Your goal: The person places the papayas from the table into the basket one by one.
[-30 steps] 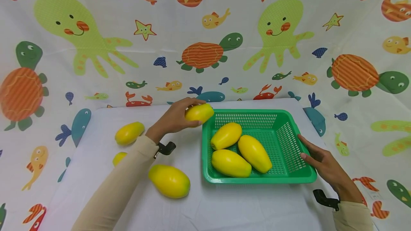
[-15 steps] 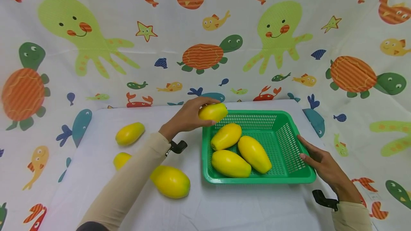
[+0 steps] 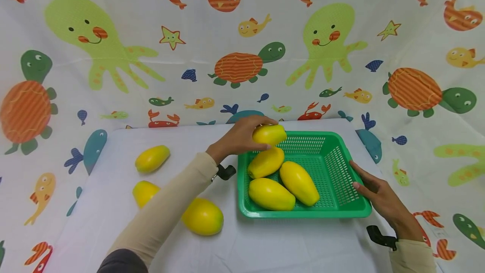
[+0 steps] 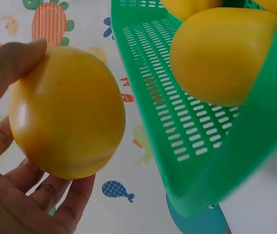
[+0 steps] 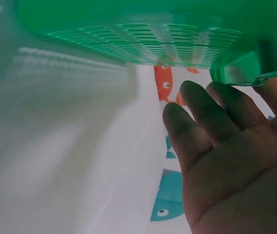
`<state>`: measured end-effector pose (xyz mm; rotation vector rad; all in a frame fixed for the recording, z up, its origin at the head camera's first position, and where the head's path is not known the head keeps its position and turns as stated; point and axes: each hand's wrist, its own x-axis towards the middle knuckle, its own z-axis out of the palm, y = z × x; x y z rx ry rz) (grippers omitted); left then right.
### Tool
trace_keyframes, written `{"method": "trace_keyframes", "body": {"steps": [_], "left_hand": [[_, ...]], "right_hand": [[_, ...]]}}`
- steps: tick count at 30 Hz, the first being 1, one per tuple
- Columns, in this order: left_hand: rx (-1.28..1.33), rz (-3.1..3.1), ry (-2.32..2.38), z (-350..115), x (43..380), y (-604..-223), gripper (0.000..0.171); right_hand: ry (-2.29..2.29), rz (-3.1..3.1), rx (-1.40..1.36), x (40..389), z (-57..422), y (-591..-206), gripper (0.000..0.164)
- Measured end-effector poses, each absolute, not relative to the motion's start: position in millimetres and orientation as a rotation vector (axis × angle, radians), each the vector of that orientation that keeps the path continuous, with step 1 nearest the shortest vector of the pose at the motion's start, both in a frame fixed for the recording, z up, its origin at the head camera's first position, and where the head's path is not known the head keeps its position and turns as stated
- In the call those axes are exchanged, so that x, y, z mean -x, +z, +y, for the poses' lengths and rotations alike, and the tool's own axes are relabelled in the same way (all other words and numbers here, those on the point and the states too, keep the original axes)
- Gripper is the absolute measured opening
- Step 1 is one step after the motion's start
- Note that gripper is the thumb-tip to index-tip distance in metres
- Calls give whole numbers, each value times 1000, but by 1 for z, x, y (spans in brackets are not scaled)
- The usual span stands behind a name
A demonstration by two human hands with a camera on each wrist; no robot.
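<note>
My left hand (image 3: 242, 136) grips a yellow papaya (image 3: 273, 135) above the back left part of a green plastic basket (image 3: 333, 213). In the left wrist view, thumb and fingers wrap round the held papaya (image 4: 70, 114), beside the basket wall (image 4: 153, 102). Three more papayas lie in the left half of the basket, one of them at the front (image 3: 270, 194). My right hand (image 3: 384, 197) holds the basket's right rim, thumb over the top. In the right wrist view, the other fingers (image 5: 202, 107) reach below the rim outside the wall.
Left of the basket, on the white table (image 3: 288, 247), lie a papaya (image 3: 152, 159) at the back, another (image 3: 145, 193) partly behind the left sleeve, and a third (image 3: 204, 217) nearer the front. A curtain (image 3: 235, 12) printed with sea animals hangs behind the table.
My left hand has carried the papaya rightward, from the basket's left edge to over its back left part. The right hand and the basket have stayed in place.
</note>
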<state>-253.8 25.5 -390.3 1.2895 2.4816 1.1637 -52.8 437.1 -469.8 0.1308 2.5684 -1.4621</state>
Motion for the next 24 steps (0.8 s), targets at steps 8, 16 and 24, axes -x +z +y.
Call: {"method": "trace_keyframes", "body": {"steps": [8, 16, 24], "left_hand": [[-1318, 2446, 1119, 45, 254, -393, 62], [-1297, 2405, 1097, 59, 253, -399, 63], [-1332, 2383, 1044, 72, 254, -402, 60]], "right_hand": [[-1480, 2561, -154, 53, 436, -470, 70], [-1344, 2623, -179, 54, 437, -470, 69], [-1389, 2590, -222, 54, 436, -471, 68]]}}
